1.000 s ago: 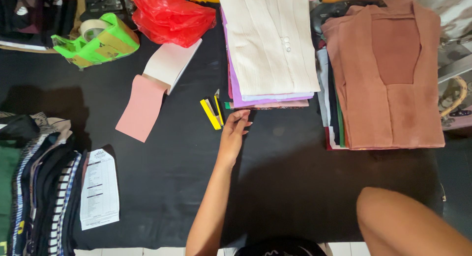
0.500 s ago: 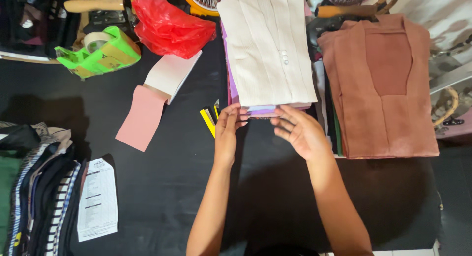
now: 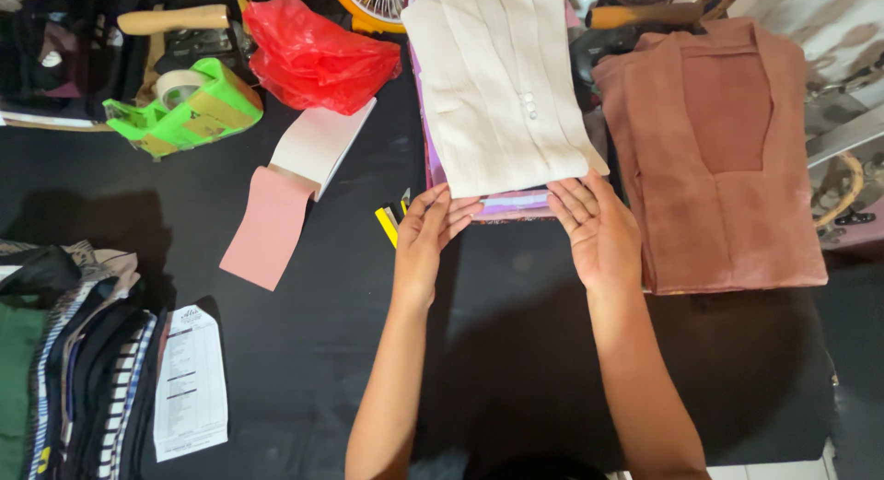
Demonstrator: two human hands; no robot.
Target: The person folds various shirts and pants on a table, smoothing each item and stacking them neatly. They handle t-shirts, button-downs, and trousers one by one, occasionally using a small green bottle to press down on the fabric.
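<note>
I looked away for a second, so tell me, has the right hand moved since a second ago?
Yes. The right hand has come forward from the near table edge, where only the arm showed, to the near end of the folded cream shirt, opposite the left hand.

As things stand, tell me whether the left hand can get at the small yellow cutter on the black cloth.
Probably yes: the left hand lies right beside the small yellow cutter, with nothing between them.

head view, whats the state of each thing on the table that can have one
cream shirt: folded, on top of the stack
purple garments: folded, stacked beneath it
left hand: flat, fingers at the stack's near edge
right hand: flat, fingers at the same edge
brown garment: folded flat
red plastic bag: crumpled
pink label strip: unrolled from its stack
tape dispenser: loaded with tape
</note>
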